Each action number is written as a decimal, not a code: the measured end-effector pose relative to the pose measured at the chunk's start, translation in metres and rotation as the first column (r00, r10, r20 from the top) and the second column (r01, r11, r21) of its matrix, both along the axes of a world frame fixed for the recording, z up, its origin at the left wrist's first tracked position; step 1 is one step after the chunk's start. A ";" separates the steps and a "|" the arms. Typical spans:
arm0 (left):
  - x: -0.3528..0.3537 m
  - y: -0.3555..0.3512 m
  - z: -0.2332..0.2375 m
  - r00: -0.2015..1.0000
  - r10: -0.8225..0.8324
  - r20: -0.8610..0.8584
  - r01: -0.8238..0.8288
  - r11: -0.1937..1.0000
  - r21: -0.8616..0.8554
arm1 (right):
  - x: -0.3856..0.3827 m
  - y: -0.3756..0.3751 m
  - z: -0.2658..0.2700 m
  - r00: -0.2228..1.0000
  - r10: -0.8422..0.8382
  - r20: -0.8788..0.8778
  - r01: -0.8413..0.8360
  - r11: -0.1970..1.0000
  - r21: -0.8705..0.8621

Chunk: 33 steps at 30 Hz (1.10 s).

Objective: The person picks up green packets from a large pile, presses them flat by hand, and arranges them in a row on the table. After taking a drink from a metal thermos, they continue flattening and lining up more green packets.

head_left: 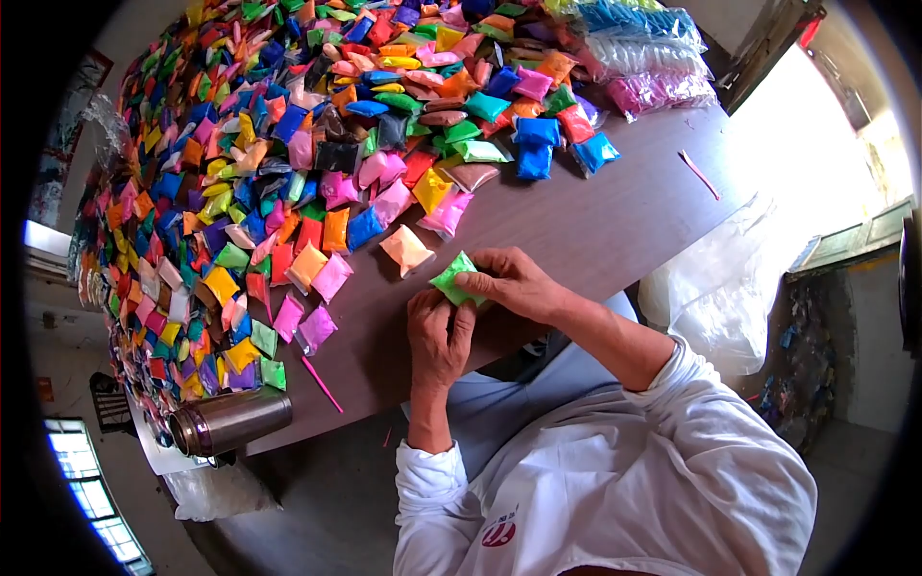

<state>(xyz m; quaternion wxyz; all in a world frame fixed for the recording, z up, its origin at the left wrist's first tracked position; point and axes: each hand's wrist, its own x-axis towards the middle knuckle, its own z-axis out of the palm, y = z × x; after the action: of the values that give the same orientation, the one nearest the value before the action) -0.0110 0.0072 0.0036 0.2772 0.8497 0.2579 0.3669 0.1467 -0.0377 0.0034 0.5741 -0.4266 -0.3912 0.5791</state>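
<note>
White shirt [634, 470]: it is covering the person's body, and its sleeves [437, 475] are sitting pushed up on both arms. A small red mark [498, 534] is showing on the front.
Grey pants [480, 408]: they are showing at the near edge of the table.
Left hand [437, 336]: its thumb and fingers are pinching the low edge of the green packet. Some fingertips are hiding, so I cannot tell how they are bending.
Right hand [519, 281]: its thumb is pressing on top of the green packet, and its fingers are curling behind it.
Green packet [451, 276]: it is resting between the two hands, just above the near part of the table.
Table [615, 221]: it is holding lots of things, and its brown top is showing on the right.
Pink stick [323, 386]: it is lying near the table's front edge, left of the hands.
Peach packet [406, 252]: it is lying just past the green packet, near the big pile.
Metal flask [240, 422]: it is shining at the left end; I cannot tell if it is standing or lying.
Clear bag [715, 298]: it is bunching up beside the table, on the right.
Big pile [288, 154]: packets of many colours are covering the left and far table.
Shiny bundles [658, 91]: they are stacking up at the far right.
</note>
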 end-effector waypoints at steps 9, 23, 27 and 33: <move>-0.002 -0.002 0.001 0.999 -0.003 -0.035 0.001 0.999 -0.049 | -0.001 -0.002 0.002 0.998 -0.003 0.066 0.003 1.000 0.001; -0.007 0.000 -0.009 0.997 -0.028 0.068 0.039 0.987 -0.157 | -0.004 -0.001 0.013 0.996 0.080 0.030 -0.080 0.996 0.027; -0.007 0.001 -0.007 0.999 -0.025 0.046 0.031 0.991 -0.134 | -0.009 0.000 0.010 0.999 0.035 0.012 -0.035 0.999 0.025; -0.005 0.001 -0.003 1.000 -0.025 -0.008 0.024 0.997 -0.067 | -0.013 -0.001 0.002 0.999 -0.036 -0.011 0.037 0.998 0.047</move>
<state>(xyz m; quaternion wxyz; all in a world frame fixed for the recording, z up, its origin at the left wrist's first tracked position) -0.0156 0.0081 0.0003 0.3090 0.8446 0.2607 0.3510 0.1339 -0.0383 0.0055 0.5964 -0.4172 -0.3939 0.5613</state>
